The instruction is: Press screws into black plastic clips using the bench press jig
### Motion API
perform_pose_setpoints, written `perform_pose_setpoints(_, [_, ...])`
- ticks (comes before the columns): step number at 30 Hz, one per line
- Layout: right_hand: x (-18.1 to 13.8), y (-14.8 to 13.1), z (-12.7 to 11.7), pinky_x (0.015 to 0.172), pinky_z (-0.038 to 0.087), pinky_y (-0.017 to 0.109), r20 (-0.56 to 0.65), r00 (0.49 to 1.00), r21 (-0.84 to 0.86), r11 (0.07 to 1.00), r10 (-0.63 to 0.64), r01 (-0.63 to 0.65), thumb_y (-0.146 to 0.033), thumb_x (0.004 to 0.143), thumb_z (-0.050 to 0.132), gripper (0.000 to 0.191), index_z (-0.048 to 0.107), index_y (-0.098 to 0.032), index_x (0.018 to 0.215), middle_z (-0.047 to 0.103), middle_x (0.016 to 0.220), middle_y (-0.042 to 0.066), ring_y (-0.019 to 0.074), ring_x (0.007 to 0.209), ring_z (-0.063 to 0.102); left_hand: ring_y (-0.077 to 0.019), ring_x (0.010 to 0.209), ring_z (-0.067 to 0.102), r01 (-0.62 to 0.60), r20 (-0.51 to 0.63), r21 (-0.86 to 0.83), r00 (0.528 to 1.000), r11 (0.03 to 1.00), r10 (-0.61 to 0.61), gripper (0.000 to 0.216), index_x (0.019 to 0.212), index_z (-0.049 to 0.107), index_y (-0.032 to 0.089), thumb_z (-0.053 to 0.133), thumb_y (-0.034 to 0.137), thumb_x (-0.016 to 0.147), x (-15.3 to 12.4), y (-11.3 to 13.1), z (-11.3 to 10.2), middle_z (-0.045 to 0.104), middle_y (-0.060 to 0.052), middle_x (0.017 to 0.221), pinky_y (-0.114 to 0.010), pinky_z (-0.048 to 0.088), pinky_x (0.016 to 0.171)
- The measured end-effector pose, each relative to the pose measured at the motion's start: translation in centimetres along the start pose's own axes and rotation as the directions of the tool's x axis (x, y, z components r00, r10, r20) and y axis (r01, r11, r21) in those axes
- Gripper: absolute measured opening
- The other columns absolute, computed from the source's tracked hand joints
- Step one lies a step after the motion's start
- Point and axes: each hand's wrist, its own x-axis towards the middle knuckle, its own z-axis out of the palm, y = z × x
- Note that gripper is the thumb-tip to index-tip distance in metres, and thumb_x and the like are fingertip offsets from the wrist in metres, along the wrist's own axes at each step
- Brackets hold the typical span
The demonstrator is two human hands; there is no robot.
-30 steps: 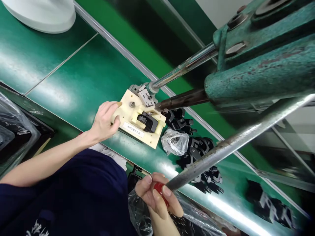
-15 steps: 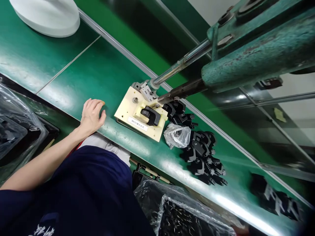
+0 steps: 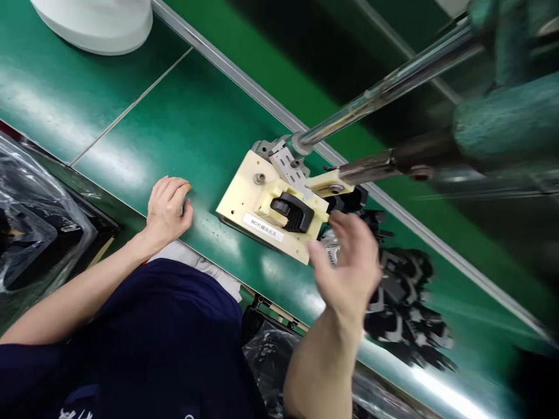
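Note:
A cream-coloured fixture [image 3: 273, 187] with a white printed label sits under the green press on the bench. In its raised nest lies a black moulded plastic part [image 3: 299, 213]. My right hand [image 3: 347, 259], somewhat blurred, is at the fixture's right end with thumb and fingers apart and nothing visible between them. Behind it, a clear plastic bag [image 3: 331, 247] is mostly hidden. My left hand [image 3: 169, 205] rests near the front edge of the bench, left of the fixture, thumb apart from the loosely bent fingers and holding nothing visible.
The press's metal column [image 3: 379, 96] and ram [image 3: 371, 167] reach in from the upper right. Several black parts [image 3: 406, 291] are heaped on the green bench [image 3: 144, 139] to the right. A white round base [image 3: 96, 26] stands upper left. Plastic-lined containers [image 3: 35, 227] sit below the bench.
My right hand has come into view and reached up to the fixture's right end, covering part of the bag. My left hand stays on the bench. The view has shifted a little.

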Motion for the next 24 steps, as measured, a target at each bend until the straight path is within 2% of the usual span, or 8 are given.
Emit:
perform_pose_setpoints(3, [-0.1,0.6,3.2,0.100,0.052,0.052,-0.015,1.000,-0.086,0.996,0.003,-0.005,-0.043,0.088,0.065,0.055,0.051,-0.018,0.135,0.057,0.132,0.017,0.0313,0.122,0.057,-0.0274,0.106,0.061,-0.013,-0.018,-0.015,1.000,1.000,0.012,0.028,0.108,0.061,0.015,0.051,0.017,0.082,-0.1,-0.1,-0.1,0.067,-0.012,0.105,-0.051,0.045,0.104])
perform_pose_setpoints(5, [0.4,1.1,3.8,0.099,0.052,0.050,0.002,1.000,-0.086,0.996,-0.003,0.003,-0.043,0.089,0.063,0.049,0.055,-0.019,0.130,0.060,0.129,0.016,0.0302,0.121,0.058,-0.0271,0.105,0.062,-0.022,-0.041,-0.050,0.999,0.998,0.020,0.032,0.114,0.058,0.015,0.051,0.017,0.083,-0.1,-0.2,-0.2,0.067,-0.013,0.105,-0.051,0.048,0.101])
perform_pose_setpoints(9, [2.6,2.3,2.2,0.090,0.055,0.049,0.134,0.991,-0.022,1.000,-0.006,0.009,-0.055,0.086,0.064,0.048,0.063,-0.019,0.118,0.067,0.114,0.013,0.0319,0.108,0.064,-0.0233,0.095,0.067,-0.046,-0.074,-0.173,0.997,0.984,0.034,0.035,0.120,0.054,0.016,0.050,0.016,0.085,-0.3,0.0,-0.5,0.068,-0.011,0.101,-0.045,0.055,0.092])
perform_pose_setpoints(11, [3.5,2.1,0.8,0.089,0.056,0.047,0.113,0.992,0.024,0.999,-0.049,0.047,-0.055,0.084,0.066,0.048,0.064,-0.019,0.116,0.068,0.113,0.012,0.0305,0.105,0.065,-0.0210,0.092,0.069,-0.043,-0.047,-0.260,0.998,0.965,0.032,0.032,0.120,0.053,0.017,0.048,0.017,0.088,-0.6,0.9,-0.9,0.068,-0.010,0.100,-0.040,0.058,0.087])
perform_pose_setpoints(15, [3.2,-0.7,-1.2,0.092,0.057,0.041,-0.024,0.973,0.087,0.969,-0.229,0.230,-0.033,0.086,0.070,0.039,0.059,-0.018,0.120,0.067,0.115,0.011,0.0248,0.106,0.065,-0.0188,0.091,0.071,0.033,0.103,-0.448,0.995,0.894,0.015,0.029,0.122,0.054,0.022,0.049,0.022,0.094,-1.6,4.4,-2.4,0.069,-0.008,0.100,-0.034,0.061,0.083])
perform_pose_setpoints(17, [1.7,-2.5,-1.2,0.089,0.058,0.040,-0.085,0.934,0.049,0.934,-0.348,0.353,-0.024,0.084,0.072,0.038,0.058,-0.018,0.120,0.068,0.113,0.010,0.0235,0.106,0.064,-0.0202,0.099,0.070,0.180,0.255,-0.641,0.967,0.746,-0.014,0.036,0.129,0.050,0.027,0.054,0.030,0.093,-1.8,6.3,-3.3,0.068,-0.009,0.109,-0.035,0.061,0.087])
perform_pose_setpoints(20, [-1.1,-4.7,0.5,0.086,0.057,0.038,-0.192,0.841,-0.053,0.861,-0.506,0.506,-0.012,0.080,0.074,0.030,0.063,-0.018,0.107,0.071,0.106,0.007,0.0226,0.106,0.063,-0.0237,0.109,0.066,0.438,0.496,-0.779,0.868,0.449,0.015,0.057,0.138,0.041,0.032,0.062,0.048,0.087,-1.9,8.2,-4.3,0.062,-0.011,0.125,-0.039,0.060,0.089])
perform_pose_setpoints(24, [-4.3,-6.2,3.8,0.085,0.055,0.034,-0.299,0.769,-0.062,0.816,-0.565,0.575,-0.006,0.080,0.069,0.017,0.066,-0.020,0.088,0.071,0.100,0.001,0.0173,0.099,0.063,-0.0241,0.105,0.066,0.561,0.613,-0.702,0.790,0.439,-0.029,0.070,0.142,0.035,0.032,0.067,0.051,0.083,-2.3,9.0,-4.8,0.064,-0.011,0.121,-0.041,0.057,0.091])
